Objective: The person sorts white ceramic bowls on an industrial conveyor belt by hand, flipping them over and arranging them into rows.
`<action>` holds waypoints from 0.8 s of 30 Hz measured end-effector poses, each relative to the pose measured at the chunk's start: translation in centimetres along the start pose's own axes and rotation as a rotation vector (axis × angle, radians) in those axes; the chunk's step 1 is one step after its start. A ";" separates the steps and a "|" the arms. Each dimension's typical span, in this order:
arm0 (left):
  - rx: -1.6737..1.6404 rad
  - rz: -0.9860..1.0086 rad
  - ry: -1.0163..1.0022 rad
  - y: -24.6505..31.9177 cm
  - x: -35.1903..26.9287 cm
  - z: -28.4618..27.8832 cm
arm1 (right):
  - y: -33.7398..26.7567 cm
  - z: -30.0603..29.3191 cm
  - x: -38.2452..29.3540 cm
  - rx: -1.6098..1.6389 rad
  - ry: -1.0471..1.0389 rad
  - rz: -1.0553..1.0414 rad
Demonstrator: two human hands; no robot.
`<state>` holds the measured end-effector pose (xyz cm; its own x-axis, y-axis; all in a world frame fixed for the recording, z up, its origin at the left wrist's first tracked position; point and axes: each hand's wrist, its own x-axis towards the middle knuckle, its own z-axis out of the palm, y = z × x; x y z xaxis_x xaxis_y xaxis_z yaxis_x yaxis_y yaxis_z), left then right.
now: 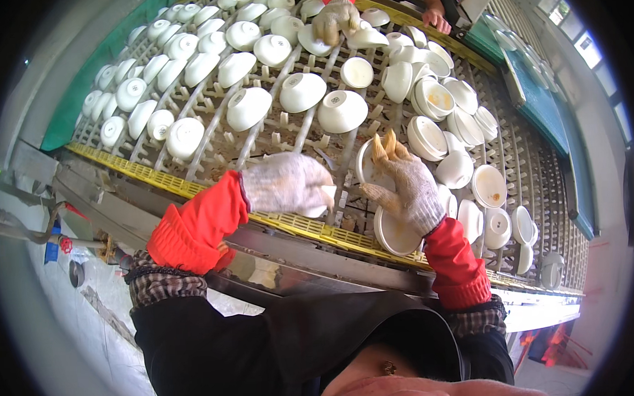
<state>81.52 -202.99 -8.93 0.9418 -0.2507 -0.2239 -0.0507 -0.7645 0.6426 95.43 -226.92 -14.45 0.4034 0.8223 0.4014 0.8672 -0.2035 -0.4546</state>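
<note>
White ceramic bowls lie all over a pegged conveyor belt, those on the left mostly upside down. My left hand, in a knit glove, is closed around a white bowl at the belt's near edge; the hand hides most of it. My gloved right hand has its fingers spread over a stacked bowl and beside another stack; whether it grips either is unclear. Past the hands, two overturned bowls lie on the bars. To the right, some bowls are stacked and hold orange residue.
A yellow slotted edge strip borders the belt on my side. Across the belt, a co-worker's gloved hand touches bowls, and another person's bare hand rests at the far rim. Teal panels stand at the right.
</note>
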 end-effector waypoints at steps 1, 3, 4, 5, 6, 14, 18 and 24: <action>-0.059 -0.034 0.103 -0.3 -0.3 -0.2 | 0.2 -0.3 -0.2 0.011 -0.090 0.004; -0.396 -0.105 0.234 -1.9 -1.8 -1.4 | 1.4 0.5 0.5 0.024 -0.048 -0.022; -0.269 -0.140 0.274 -2.9 -2.8 -2.4 | 1.5 0.2 0.7 0.052 -0.126 0.091; -0.144 -0.179 0.320 -4.2 -4.2 -3.6 | 1.5 0.0 1.1 0.082 -0.209 0.196; 0.246 -0.084 0.318 -7.1 -5.6 -4.5 | 1.6 0.4 1.7 -0.017 -0.192 0.214; 0.581 -0.617 0.862 -7.0 -8.6 -3.8 | -0.9 0.5 3.7 0.518 0.000 0.587; 0.210 -0.322 1.116 -8.1 -7.3 -3.0 | -1.5 3.1 6.9 0.286 0.116 -0.092; 0.353 -0.293 1.141 -5.5 -7.3 -1.9 | -0.9 3.2 5.4 0.732 -0.002 0.456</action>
<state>75.59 -195.84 -9.46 0.6745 0.4846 0.5570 0.2910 -0.8678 0.4027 95.91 -220.59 -14.36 0.6655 0.7445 0.0539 0.2137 -0.1209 -0.9694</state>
